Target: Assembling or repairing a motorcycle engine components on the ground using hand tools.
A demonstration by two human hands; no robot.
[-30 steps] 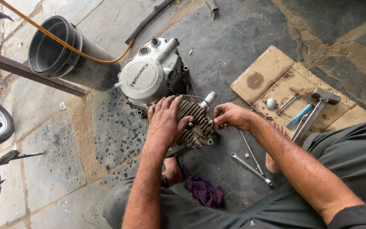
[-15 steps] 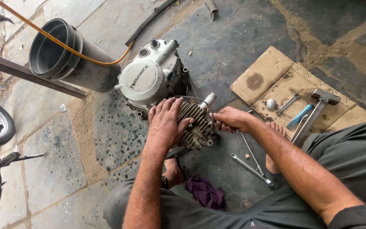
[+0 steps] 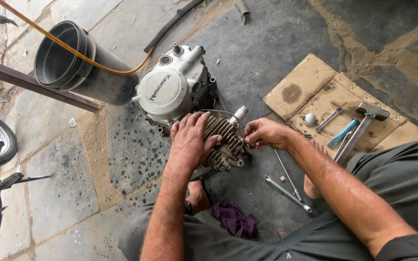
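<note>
Resting on floor: finned engine cylinder [image 3: 223, 142], grey, ribbed, oily, against silver crankcase [image 3: 175, 89].
Left hand [image 3: 189, 142]: grip spread flat over fins.
Right hand [image 3: 264, 134]: fingers pinched closed at cylinder's edge; moved nearer than before.
Bucket [image 3: 68, 60]: black, orange hose [image 3: 73, 48] crossing its mouth.

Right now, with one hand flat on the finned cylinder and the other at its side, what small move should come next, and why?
Probably keep the left hand pressing the finned cylinder steady while the right hand works its fingertips at the cylinder's right edge. The cylinder sits against the engine case, and no tool is in either hand; the spanners lie on the floor.
</note>
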